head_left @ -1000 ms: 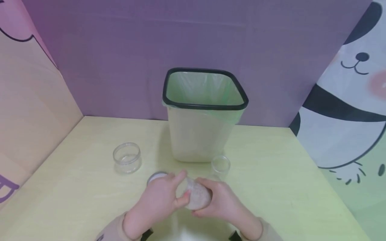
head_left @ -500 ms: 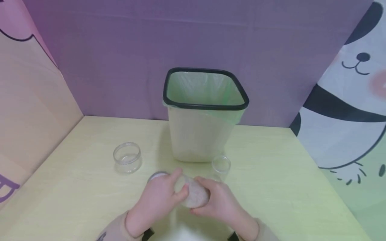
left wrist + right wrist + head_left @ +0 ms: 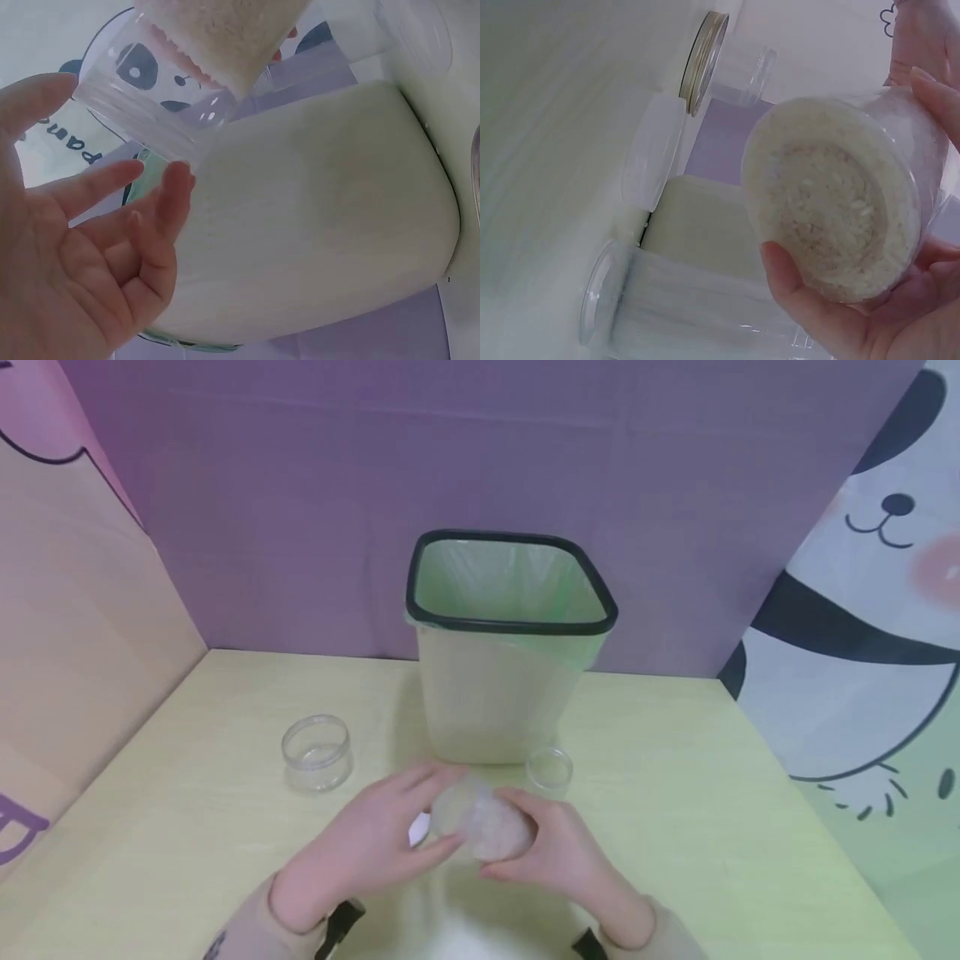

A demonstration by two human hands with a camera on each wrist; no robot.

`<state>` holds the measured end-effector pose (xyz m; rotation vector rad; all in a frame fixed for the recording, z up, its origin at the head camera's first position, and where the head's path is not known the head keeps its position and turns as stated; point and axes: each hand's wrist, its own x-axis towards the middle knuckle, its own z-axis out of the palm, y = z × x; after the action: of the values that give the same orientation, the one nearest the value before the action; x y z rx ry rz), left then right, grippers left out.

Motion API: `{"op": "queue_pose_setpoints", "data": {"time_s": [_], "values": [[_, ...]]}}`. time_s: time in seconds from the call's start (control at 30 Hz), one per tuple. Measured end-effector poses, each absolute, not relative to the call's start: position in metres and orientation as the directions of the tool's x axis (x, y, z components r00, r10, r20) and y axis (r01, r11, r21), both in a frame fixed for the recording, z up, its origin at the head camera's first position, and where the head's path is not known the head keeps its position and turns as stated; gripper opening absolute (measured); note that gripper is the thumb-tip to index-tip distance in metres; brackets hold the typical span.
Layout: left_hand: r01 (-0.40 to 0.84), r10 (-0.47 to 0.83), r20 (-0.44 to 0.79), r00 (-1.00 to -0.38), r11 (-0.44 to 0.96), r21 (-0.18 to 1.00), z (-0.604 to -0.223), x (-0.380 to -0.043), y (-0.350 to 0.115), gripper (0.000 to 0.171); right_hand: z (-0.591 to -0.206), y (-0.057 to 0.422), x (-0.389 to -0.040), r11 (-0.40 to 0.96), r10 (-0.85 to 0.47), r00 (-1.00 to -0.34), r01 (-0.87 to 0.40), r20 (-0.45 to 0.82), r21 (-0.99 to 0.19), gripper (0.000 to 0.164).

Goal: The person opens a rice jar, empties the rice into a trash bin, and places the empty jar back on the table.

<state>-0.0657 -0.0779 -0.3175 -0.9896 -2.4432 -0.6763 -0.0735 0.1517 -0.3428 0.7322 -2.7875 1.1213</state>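
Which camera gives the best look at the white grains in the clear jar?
The right wrist view: the grains show up close through the bottom of the jar, with some pieces distinct. The head view shows them small and hazy; the left wrist view shows them from the side, cut off at the top edge.

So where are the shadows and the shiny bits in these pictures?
Head view: soft shadows on the table just left of the bin and below the jar, plus a pale glow at the bottom edge; left wrist view: white glints on the jar's clear end; right wrist view: dim, with glints on the bottom clear container.
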Motion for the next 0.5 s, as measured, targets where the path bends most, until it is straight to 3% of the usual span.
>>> {"op": "queue_pose_setpoints", "data": {"time_s": [0.2,0.5], "values": [[0.750,0.566,0.512,-0.646,0.595,0.289,-0.3166,-0.0679,-0.0810,0.060,-0.3423,0.1527,-0.0740,0.619,-0.415,-0.884,-0.448,0.216,-0.645,0.076],[0.683,0.520,0.456,-0.722,0.642,0.348,-0.3189,-0.0666,-0.0759,0.066,-0.3420,0.1509,-0.0740,0.614,-0.418,-0.883,-0.448,0.214,-0.650,0.075]]}}
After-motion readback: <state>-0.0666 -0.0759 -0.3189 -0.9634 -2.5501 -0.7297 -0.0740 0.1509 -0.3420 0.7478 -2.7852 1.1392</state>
